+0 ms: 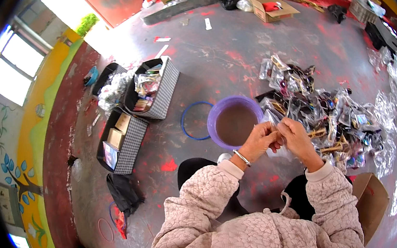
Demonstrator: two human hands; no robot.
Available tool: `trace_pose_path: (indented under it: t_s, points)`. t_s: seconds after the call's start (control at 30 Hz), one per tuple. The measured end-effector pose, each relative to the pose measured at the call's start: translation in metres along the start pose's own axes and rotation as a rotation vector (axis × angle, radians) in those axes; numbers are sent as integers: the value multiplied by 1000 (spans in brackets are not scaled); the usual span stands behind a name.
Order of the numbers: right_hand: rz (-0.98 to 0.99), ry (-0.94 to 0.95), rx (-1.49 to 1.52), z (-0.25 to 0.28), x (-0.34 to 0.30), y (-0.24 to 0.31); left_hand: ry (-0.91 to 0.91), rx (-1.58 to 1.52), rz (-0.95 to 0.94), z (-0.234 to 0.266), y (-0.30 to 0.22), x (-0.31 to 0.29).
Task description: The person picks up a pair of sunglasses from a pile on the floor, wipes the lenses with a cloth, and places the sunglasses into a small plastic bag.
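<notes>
By this round purple tub (212, 126), left hand (260, 141) and right hand (298, 138) are pinching some flimsy clear plastic (270, 117). Super crinkly packets (326, 116) sit heaped alongside.

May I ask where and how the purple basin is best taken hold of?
I'd probably pinch the purple basin by its far rim, coming from beyond it: the round lip looks exposed there, while the left hand and packets crowd its right.
</notes>
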State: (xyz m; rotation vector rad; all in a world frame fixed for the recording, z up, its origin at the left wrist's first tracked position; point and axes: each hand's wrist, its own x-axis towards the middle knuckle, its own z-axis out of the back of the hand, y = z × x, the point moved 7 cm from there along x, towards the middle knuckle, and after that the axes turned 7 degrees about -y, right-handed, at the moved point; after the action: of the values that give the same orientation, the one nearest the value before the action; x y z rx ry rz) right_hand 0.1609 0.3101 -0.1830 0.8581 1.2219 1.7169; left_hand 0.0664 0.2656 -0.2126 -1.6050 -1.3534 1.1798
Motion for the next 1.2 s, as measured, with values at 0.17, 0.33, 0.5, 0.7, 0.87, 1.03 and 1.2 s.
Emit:
trace_pose_path:
  t_s: [0.17, 0.33, 0.5, 0.7, 0.87, 1.03, 1.2]
  points:
    - [131, -66, -303, 2, -6, 14, -9, -82, 68, 0, 4, -4]
    - [80, -46, -301, 1, -6, 11, -21, -22, 45, 0, -1, -4]
    - [-192, 151, -45, -1, -10, 1, -18, 29, 59, -3, -2, -4]
    - [170, 90, -105, 7, -2, 21, -52, 114, 60, -6, -13, -5]
    - [102, 187, 126, 5, -4, 22, 91, 16, 193, -8, -7, -9]
    - [34, 252, 217, 6, -6, 22, 228, 61, 200, -13, -12, -9]
    - [-34, 296, 210, 5, -5, 22, 226, 18, 216, -16, -23, -15]
